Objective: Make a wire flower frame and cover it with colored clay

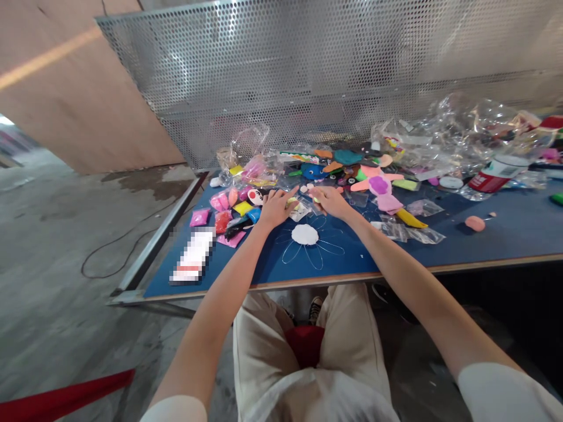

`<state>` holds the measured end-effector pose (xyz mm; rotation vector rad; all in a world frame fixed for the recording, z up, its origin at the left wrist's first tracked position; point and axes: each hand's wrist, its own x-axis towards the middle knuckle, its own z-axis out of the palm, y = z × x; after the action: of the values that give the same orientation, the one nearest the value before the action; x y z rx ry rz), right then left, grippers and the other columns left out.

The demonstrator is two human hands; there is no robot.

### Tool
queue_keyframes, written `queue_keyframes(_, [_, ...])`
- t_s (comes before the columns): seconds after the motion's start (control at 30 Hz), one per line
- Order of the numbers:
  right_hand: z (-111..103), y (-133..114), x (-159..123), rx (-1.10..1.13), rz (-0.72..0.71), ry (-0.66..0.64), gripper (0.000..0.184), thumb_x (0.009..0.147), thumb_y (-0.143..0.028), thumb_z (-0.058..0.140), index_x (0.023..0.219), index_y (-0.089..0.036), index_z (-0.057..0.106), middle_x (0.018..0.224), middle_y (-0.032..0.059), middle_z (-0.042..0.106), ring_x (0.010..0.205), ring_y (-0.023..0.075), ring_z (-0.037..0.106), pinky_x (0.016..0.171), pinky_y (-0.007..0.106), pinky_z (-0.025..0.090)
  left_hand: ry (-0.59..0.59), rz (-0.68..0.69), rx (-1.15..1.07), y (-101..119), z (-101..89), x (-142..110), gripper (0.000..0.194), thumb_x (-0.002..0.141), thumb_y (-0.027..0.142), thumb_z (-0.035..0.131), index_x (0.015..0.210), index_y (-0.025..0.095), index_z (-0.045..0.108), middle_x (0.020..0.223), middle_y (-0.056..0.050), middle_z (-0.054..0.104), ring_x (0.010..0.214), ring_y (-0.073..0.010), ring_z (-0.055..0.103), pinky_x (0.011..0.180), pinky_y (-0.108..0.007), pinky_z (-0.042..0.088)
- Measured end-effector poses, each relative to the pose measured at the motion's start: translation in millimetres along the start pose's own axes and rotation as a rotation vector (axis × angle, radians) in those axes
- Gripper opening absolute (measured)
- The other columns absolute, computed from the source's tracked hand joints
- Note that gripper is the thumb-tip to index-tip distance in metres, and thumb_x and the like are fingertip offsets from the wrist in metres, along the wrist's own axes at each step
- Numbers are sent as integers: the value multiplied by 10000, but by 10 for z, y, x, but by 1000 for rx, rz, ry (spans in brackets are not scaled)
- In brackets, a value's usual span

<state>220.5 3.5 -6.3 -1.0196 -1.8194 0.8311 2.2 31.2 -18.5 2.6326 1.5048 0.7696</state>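
Note:
Over the middle of the table, my left hand [278, 208] has its fingers pointing right, with a small lump of pale yellow modelling clay [291, 201] between thumb and forefinger. Facing it, my right hand [329, 200] is closed in a pinch around another pale yellow bit, mostly hidden by the fingers. A small clear packet [299, 210] lies between the hands. Just beyond them are little whitish lumps [307, 187]. Closer to me, a white clay disc [304, 234] lies flat, ringed by thin wire loops [313, 257] shaped like petals.
Colourful clay packets [223, 221] and a pixelated white rectangle [193, 255] lie left. Clay figures [378, 186], crumpled clear plastic [466, 126] and a red-and-white tub [498, 173] stand behind and right. A peach clay ball [475, 223] sits far right. A perforated metal panel [281, 76] borders the back.

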Motion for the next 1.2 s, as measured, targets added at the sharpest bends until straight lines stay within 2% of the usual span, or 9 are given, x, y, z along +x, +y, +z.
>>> queue_keyframes(0.1, [7, -4, 12, 10, -48, -16, 570, 904, -803, 530, 913, -243, 634, 533, -62, 509, 443, 133, 467, 516, 292, 415, 96, 20, -52, 59, -122, 2, 512, 959, 418, 678, 1446, 264, 637, 1193, -126, 685, 1210, -332, 569, 1066, -467, 424])
queue_keyframes(0.2, [-11, -28, 3, -49, -47, -47, 533, 976, -743, 459, 876, -248, 630, 507, -52, 503, 424, 137, 455, 517, 299, 403, 144, 33, -175, 106, -256, -23, 258, 996, 349, 602, 1104, 199, 782, 1014, -103, 742, 1009, -267, 664, 955, -377, 488])
queue_keyframes(0.3, [-44, -37, -14, -69, -13, -35, 565, 995, -759, 372, 795, -263, 555, 475, -46, 501, 363, 138, 404, 479, 313, 379, 26, -6, -239, 147, -320, -65, 350, 1023, 370, 528, 814, 197, 749, 738, -54, 719, 699, -206, 648, 815, -343, 512])
queue_keyframes(0.37, [-65, -22, -15, -84, -26, -23, 601, 979, -797, 341, 778, -264, 535, 484, -38, 505, 384, 149, 419, 494, 320, 391, -81, -19, -211, 178, -302, -84, 377, 1013, 376, 540, 733, 200, 720, 701, -50, 715, 660, -199, 642, 813, -348, 516])
queue_keyframes(0.5, [-78, 32, 12, -146, -137, 16, 550, 979, -754, 411, 964, -251, 634, 652, -12, 592, 602, 185, 554, 649, 329, 461, -188, -41, -93, 246, -183, -89, 221, 945, 387, 641, 901, 217, 774, 885, -71, 775, 862, -245, 710, 827, -344, 525])
queue_keyframes(0.63, [-49, 45, 38, -109, -152, 26, 371, 991, -544, 543, 1223, -254, 552, 751, -12, 651, 708, 203, 605, 742, 347, 487, -228, -80, -32, 290, -116, -82, 209, 927, 396, 666, 998, 234, 778, 930, -66, 778, 942, -260, 722, 845, -349, 525])
queue_keyframes(0.83, [-49, 13, 41, -142, -119, 15, 256, 981, -493, 566, 1064, -251, 548, 813, 45, 759, 670, 214, 610, 683, 348, 470, -279, -107, -30, 326, -136, -83, 176, 940, 325, 639, 1033, 223, 748, 979, -75, 786, 992, -276, 724, 863, -366, 521])
queue_keyframes(1.0, [-54, 9, 63, -234, -142, 7, 193, 951, -414, 615, 1013, -237, 662, 881, 50, 775, 710, 209, 625, 711, 343, 481, -294, -65, 21, 390, -122, -92, 188, 942, 262, 608, 1064, 241, 749, 928, -58, 782, 1004, -286, 727, 872, -378, 513])
queue_keyframes(1.2, [-36, 27, 99, -182, -174, 12, 100, 828, -336, 769, 878, -253, 795, 895, 36, 768, 795, 211, 655, 759, 353, 517, -304, -92, 183, 477, -95, -98, 247, 986, 308, 552, 1071, 189, 752, 1035, -154, 771, 1082, -374, 712, 957, -497, 492])
